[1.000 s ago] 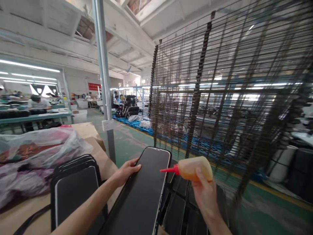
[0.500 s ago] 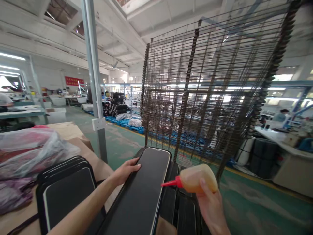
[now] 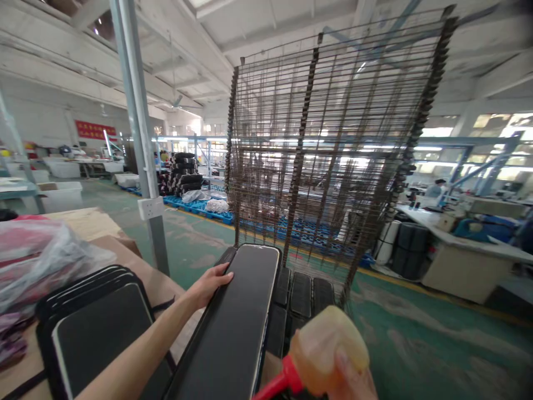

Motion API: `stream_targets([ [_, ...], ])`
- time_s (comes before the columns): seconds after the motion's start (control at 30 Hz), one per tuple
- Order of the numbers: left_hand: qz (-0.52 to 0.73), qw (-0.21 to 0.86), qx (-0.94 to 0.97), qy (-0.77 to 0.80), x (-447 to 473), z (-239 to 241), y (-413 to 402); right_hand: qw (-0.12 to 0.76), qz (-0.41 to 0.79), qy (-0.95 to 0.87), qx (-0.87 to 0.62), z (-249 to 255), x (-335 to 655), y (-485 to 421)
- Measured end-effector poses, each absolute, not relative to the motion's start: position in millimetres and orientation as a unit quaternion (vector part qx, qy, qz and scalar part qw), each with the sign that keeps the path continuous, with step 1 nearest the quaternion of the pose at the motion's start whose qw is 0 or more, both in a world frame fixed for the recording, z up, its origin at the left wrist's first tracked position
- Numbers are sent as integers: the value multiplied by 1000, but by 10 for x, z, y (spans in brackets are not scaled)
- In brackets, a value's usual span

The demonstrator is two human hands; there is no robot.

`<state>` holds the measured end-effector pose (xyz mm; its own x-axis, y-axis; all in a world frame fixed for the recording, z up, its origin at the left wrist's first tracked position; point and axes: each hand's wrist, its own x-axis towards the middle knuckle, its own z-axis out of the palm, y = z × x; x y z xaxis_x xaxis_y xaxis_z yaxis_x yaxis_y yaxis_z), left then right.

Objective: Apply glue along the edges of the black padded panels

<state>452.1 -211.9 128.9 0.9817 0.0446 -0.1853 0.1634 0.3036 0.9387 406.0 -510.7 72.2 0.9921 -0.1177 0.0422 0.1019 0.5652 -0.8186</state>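
Observation:
A long black panel (image 3: 237,311) with rounded corners and a thin pale line along its rim lies in front of me. My left hand (image 3: 211,284) grips its left edge, thumb on top and fingers partly hidden. Low on the right, my right hand (image 3: 353,376) is closed around a translucent squeeze bottle (image 3: 327,347) of amber liquid. The bottle's red nozzle (image 3: 285,379) points down and left at the panel's right edge near the bottom of the view; its tip is cut off by the frame. More black panels (image 3: 106,330), with pale rims, lean in a stack to the left.
Behind the panel rises a tall wire rack (image 3: 300,144), with several dark pieces (image 3: 300,291) at its base. A metal post (image 3: 139,128) with a socket box stands left of it. Plastic-wrapped bundles (image 3: 45,255) sit at far left. A person (image 3: 435,190) is at the distant right.
My right hand has brought the bottle down and nearer along the panel's right edge. The left hand keeps its grip. The whole view has turned somewhat to the right.

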Motion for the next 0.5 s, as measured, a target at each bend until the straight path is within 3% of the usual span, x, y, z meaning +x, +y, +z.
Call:
stream_targets([
  [0.23, -66, 781, 620, 31, 4366, 1454, -2825, 886, -274, -44, -372, 1561, 4666, -5957],
  [0.5, -113, 767, 631, 17, 4300, 1544, -3533, 871, -285, -57, -397, 1469, 4502, -6648],
])
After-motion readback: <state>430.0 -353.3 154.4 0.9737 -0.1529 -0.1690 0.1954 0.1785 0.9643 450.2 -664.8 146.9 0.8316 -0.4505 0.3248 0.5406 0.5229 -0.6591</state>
